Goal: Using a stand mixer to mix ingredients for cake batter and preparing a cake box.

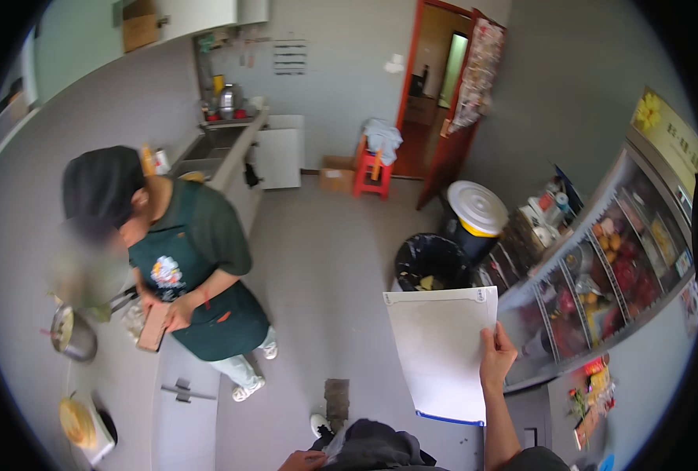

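Note:
My right hand grips the right edge of a flat white board with a blue strip along its bottom, held out to the right of my body. My left hand is low at the bottom edge, fingers curled beside some translucent plastic at my dark clothing; what it holds is unclear. To my left a co-worker in a dark cap and green apron holds a pinkish-tan rectangular object over the counter, next to a steel pot.
A long counter with a sink lines the left. A glass-door fridge, a lined bin and a lidded bucket stand at right. A red stool, cardboard box and open door are at the back.

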### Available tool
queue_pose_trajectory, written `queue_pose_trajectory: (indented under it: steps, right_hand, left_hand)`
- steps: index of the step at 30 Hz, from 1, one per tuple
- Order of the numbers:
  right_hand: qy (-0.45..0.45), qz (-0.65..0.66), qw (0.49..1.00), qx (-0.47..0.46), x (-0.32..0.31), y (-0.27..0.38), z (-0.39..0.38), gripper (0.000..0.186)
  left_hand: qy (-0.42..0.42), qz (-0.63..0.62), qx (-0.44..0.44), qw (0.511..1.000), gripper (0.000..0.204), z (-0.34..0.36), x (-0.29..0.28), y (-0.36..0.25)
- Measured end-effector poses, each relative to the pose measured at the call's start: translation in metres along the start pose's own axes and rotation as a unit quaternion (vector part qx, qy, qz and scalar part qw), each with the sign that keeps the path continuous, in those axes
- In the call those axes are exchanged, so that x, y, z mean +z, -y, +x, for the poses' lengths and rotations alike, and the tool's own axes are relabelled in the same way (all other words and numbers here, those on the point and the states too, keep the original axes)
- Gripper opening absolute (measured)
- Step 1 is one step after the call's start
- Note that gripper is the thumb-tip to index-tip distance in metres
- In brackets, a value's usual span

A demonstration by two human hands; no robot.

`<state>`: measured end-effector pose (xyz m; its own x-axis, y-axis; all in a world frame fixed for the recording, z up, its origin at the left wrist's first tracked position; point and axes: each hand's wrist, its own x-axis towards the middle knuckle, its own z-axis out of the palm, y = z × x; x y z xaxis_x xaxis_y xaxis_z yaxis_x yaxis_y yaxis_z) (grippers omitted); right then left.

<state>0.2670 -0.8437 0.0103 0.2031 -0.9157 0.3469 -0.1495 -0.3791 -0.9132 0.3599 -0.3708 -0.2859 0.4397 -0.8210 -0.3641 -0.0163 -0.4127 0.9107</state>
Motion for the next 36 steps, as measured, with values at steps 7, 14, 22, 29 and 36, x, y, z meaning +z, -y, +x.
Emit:
queue_pose_trajectory:
  steps: [7,14,22,29,36]
  right_hand:
    - [-0.161,-0.081,0.982,0.061,-0.08,-0.05,0.007,0.023]
    - [-0.28,-0.106,0.945,0.135,-0.133,-0.105,0.044,0.024]
    - [-0.357,-0.154,0.902,0.19,-0.143,-0.125,0.13,0.025]
    - [-0.508,-0.122,0.837,0.161,-0.147,-0.115,0.163,0.033]
    - [-0.632,-0.197,0.73,0.173,-0.102,-0.082,0.158,0.033]
  left_hand:
    - [0.018,0.223,0.009,0.975,0.03,0.135,-0.018,-0.114]
    - [-0.112,0.133,0.049,0.983,0.021,0.372,-0.012,-0.222]
    - [-0.119,0.106,0.18,0.971,0.062,0.67,0.053,-0.426]
    - [0.084,0.117,0.083,0.986,0.072,0.877,0.132,-0.478]
    - [0.208,0.583,0.217,0.755,0.054,0.924,0.172,-0.456]
